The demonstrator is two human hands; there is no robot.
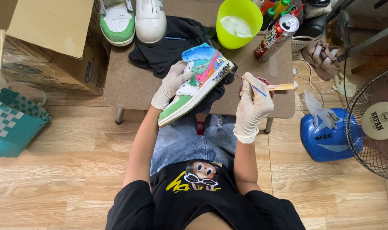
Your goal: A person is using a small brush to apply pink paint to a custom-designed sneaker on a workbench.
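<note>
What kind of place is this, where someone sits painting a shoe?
Probably a small home workshop for custom shoe painting: a low table holding a painted sneaker, a fine brush, a green bowl and paint bottles, with more sneakers waiting.

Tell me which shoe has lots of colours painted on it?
The high-top shoe held in the left hand. It shows blue, pink and green; the two shoes at the table's far edge are plainer.

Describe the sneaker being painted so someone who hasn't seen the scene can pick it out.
Start at the small brown table. At its front edge, over the black cloth, the gloved left hand holds a high-top sneaker tilted. Unlike the two plainer shoes at the table's back, it carries blue, green, pink and yellow paint, with the right hand's thin brush near it.
</note>
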